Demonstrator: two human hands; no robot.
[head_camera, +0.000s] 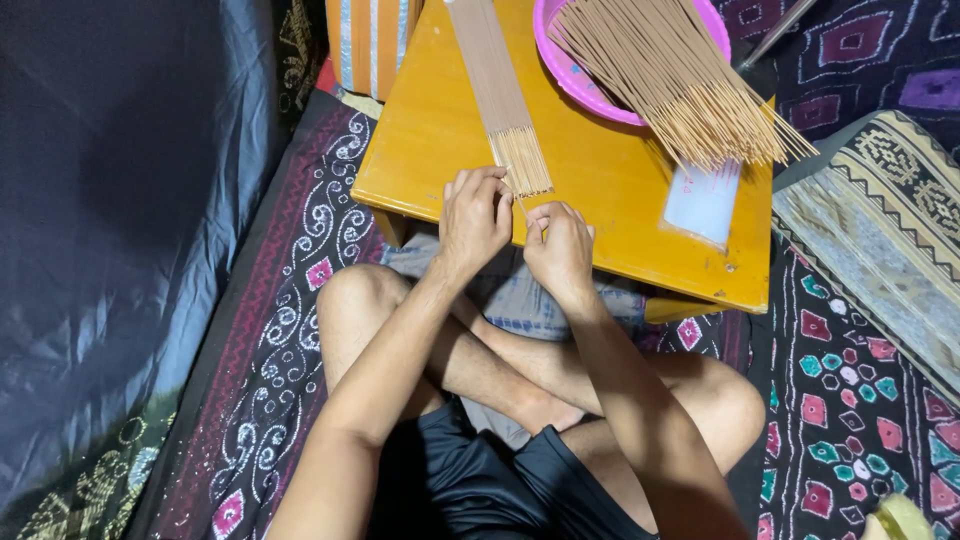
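Crossed bare legs (520, 370) are seen nearest the camera, tucked under the forearms on a patterned mat (850, 420) of dark cloth with coloured shapes. Just beyond the knees, both hands are raised side by side at the near edge of the bench (420, 150), a low yellow wooden one.

The left hand (475, 215) is curled, its fingers (492, 182) bent in and pressed to the bare wooden ends of the flat stick row (500, 90). Whether a single stick is actually pinched cannot be told; the fingertips are hidden behind the knuckles. The right hand (558, 245) is held just beside the left, nearly touching it, with fingers (540, 215) drawn together as if nipping something thin at the bench edge. What is gripped, if anything, is too small to make out.

Straight ahead of the left fingers, the stick row is laid out in a long neat strip running away up the bench, brown along most of its length and pale at the near tips. Ahead and to the right of the right fingers, a clear plastic packet (705, 200) is lying flat on the bench. Beyond it, a loose sheaf (670, 75) of many more sticks is fanned out, its far ends resting in a pink bowl (570, 60) and its near ends spread over the packet. Far to the left of both hands, dark blue cloth (120, 200) is draped.
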